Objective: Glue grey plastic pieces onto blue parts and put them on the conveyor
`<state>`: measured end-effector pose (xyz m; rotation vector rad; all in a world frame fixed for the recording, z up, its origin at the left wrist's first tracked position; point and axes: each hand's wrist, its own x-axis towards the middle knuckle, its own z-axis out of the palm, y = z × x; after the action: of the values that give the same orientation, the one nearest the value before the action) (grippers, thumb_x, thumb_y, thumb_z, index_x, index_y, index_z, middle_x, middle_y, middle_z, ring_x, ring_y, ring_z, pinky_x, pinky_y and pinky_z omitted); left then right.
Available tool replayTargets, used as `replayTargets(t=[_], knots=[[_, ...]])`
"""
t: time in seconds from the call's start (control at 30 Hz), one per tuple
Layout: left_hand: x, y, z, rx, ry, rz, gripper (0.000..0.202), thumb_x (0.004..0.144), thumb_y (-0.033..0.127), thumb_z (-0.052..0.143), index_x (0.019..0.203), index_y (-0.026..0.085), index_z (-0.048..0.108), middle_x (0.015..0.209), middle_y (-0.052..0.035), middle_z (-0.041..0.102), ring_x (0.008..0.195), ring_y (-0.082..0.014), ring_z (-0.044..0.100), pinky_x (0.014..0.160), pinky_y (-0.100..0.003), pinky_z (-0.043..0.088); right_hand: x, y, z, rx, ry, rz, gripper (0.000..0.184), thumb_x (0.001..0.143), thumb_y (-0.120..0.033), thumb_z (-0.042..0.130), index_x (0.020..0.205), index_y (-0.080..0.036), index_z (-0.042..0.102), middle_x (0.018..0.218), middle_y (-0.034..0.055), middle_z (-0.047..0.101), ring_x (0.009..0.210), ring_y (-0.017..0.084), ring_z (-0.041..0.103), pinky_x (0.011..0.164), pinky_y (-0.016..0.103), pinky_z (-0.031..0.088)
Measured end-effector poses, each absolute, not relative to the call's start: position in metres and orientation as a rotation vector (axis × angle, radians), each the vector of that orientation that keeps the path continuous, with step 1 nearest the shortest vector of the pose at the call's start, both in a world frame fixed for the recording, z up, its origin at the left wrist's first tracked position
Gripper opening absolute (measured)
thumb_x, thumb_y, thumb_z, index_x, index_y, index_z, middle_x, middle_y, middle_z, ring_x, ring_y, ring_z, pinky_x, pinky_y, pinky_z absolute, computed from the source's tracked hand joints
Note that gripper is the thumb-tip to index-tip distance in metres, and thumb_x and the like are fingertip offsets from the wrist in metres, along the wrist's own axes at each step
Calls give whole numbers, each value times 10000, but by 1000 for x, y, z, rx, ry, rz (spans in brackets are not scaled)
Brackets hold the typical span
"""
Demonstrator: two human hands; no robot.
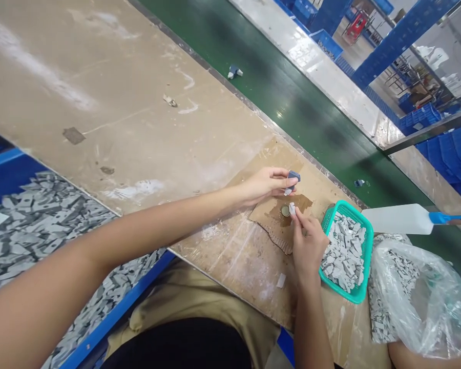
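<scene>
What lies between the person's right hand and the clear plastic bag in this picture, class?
In the head view, a green basket of small grey pieces lies between the right hand and the clear plastic bag.

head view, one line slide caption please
Left hand holding a dark block, right hand a small white piece, beside a green basket of pale bits.

Blue post [395, 46] beyond long green belt [303, 120]

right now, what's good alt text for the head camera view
A person's left hand holds a dark blue-grey part and the right hand a light-grey piece over cardboard, beside a green basket of grey pieces.
</scene>
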<state>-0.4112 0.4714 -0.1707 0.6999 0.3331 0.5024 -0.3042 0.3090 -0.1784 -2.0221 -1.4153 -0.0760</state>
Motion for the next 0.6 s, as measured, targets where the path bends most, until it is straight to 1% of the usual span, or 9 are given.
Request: replayTargets(t=[0.13, 0.23, 0.37, 0.47, 0.6], knots=[[-411, 474, -176, 708, 301, 502, 373, 682, 285, 858, 887, 67, 636, 850, -78, 639, 778, -148, 645, 880, -362, 489, -304, 309, -179, -2063, -1497, -145, 304, 968, -319, 504, 1095, -169, 737, 801, 60, 707, 729, 159, 611, 700, 271, 480], [-411, 473, -176, 711, 307, 516, 382, 655, 294, 873, 858, 66, 644, 830, -54, 618, 764, -141, 634, 885, -367, 489, -305, 308, -180, -2047, -1528, -150, 290, 967, -298, 507, 1087, -175, 740, 767, 45, 674, 699, 149, 583, 676, 266, 462], [-412, 471, -175, 715, 303, 484, 339, 701, 290, 843, 841, 66, 630, 797, -50, 599, 740, -132, 621, 885, -378, 488, -305, 308, -180, -2019, -1539, -151, 274, 964, -278, 511, 1097, -202, 737, 753, 31, 638, 683, 144, 561, 673, 273, 460], [-412, 470, -176, 716, 321, 473, 330, 715, 284, 833, 858, 68, 629, 817, -61, 607, 730, -133, 627, 864, -365, 489, -305, 307, -181, -2003, -1551, -158, 261, 960, -261, 522, 1101, -216, 737, 761, 31, 639, 694, 145, 565, 680, 277, 464], [-411, 470, -177, 697, 348, 472, 271, 734, 231, 817, 852, 70, 633, 811, -51, 600, 719, -138, 638, 824, -335, 488, -305, 308, -181, -2001, -1566, -172, 260, 957, -248, 529, 1116, -229, 733, 757, 27, 637, 698, 144, 564, 683, 270, 463]])
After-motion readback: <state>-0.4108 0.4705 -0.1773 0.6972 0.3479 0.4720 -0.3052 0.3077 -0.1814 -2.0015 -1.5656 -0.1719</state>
